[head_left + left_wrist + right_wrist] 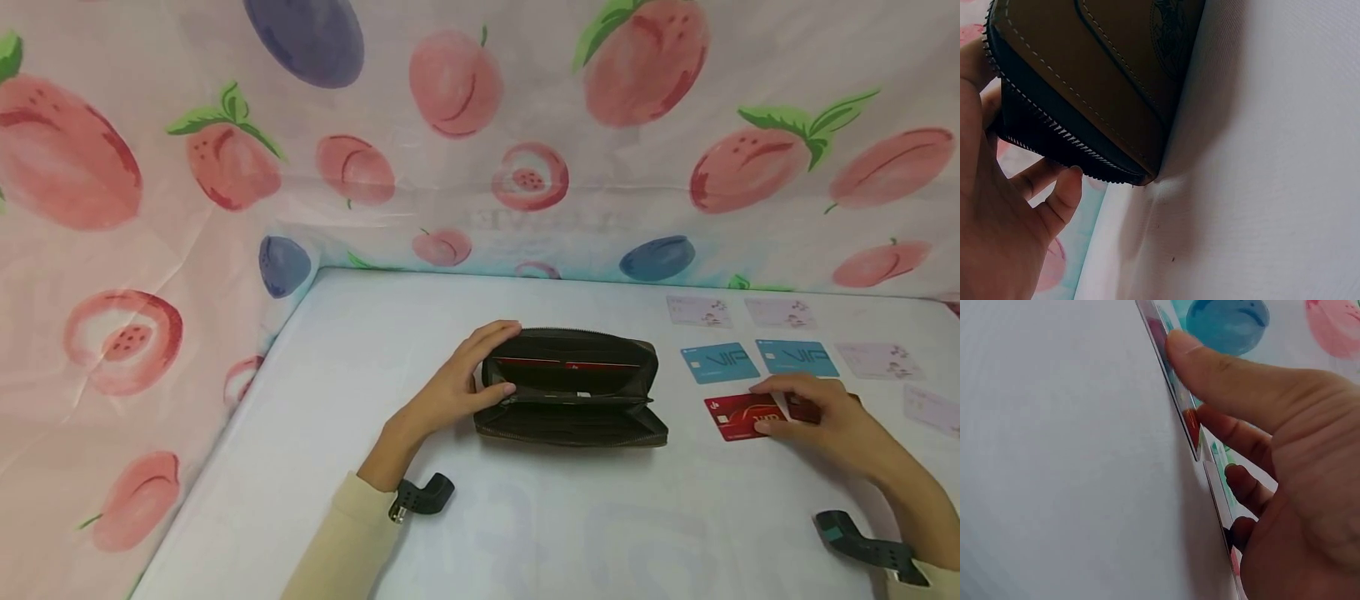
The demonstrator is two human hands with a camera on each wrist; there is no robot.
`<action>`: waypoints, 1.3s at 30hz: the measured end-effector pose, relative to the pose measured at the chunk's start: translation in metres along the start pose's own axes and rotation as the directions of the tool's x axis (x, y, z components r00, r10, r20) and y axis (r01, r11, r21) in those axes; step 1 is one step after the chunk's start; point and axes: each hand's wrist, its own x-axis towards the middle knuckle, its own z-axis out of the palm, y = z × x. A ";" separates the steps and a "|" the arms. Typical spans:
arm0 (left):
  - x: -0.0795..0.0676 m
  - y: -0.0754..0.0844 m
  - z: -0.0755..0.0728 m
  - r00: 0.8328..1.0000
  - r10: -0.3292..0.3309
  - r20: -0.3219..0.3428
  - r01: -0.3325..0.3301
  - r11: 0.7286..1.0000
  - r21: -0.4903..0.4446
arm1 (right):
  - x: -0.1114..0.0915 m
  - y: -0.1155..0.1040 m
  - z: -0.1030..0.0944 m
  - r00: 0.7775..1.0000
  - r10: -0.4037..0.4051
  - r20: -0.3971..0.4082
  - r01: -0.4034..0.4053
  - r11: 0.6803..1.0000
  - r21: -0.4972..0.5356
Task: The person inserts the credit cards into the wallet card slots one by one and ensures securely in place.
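Note:
A dark zip-around wallet stands unzipped and spread on the table, its brown stitched outside showing in the left wrist view. Red edges of cards show in its inner slots. My left hand grips the wallet's left end, thumb at the near part and fingers over the back edge. On the right, my right hand pinches a red VIP card across its right end, thumb and index finger on opposite edges. Beneath that hand lies a second red card, partly hidden; the other fingers are curled above it.
Two blue VIP cards lie behind the red ones. Several pale pink cards lie farther back and to the right. A fruit-patterned cloth hangs behind and left of the white table. Black straps are on both wrists.

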 end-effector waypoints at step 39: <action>0.001 0.000 0.000 1.000 -0.001 0.002 0.001 1.000 0.010 | 0.000 -0.003 0.000 1.000 0.001 -0.018 -0.002 0.999 -0.039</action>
